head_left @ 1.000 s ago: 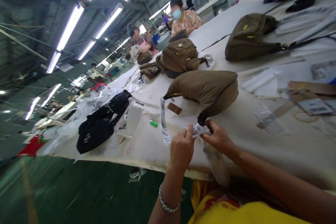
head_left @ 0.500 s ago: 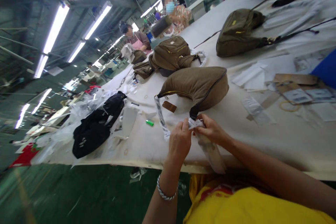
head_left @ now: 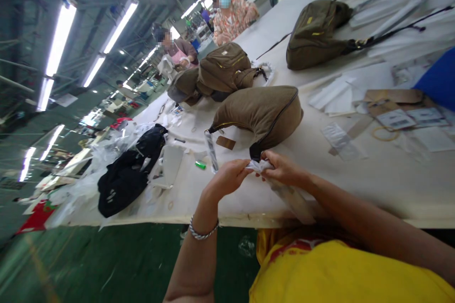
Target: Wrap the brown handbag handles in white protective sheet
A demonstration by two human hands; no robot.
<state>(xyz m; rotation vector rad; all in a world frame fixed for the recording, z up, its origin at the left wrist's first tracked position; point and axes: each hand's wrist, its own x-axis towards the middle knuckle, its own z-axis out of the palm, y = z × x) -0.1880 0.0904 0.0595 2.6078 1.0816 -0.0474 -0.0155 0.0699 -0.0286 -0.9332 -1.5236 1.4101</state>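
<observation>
A brown curved shoulder bag (head_left: 263, 111) lies on the table in front of me, its strap end toward my body. White wrapping paper (head_left: 256, 165) is bunched around the strap near the bag's dark tab. My left hand (head_left: 229, 176) pinches this paper from the left, fingers closed. From the right, my right hand (head_left: 284, 168) grips the same wrap close to the tab. A pale translucent strip (head_left: 293, 201) hangs below my right hand over the table edge. Beside the bag's left end rests a brown tag (head_left: 225, 142).
Other brown bags (head_left: 225, 67) stand behind, one more (head_left: 313, 40) at the right. A black bag (head_left: 130, 175) and plastic wrapping (head_left: 94, 165) lie left, a green lighter-like object (head_left: 200, 165) nearer. Cards and papers (head_left: 394, 113) lie right. Two people stand across the table (head_left: 341, 194).
My left hand has moved left and turned flatter, still on the paper. The far person in the patterned top no longer holds up the dark brown item. The view has shifted slightly.
</observation>
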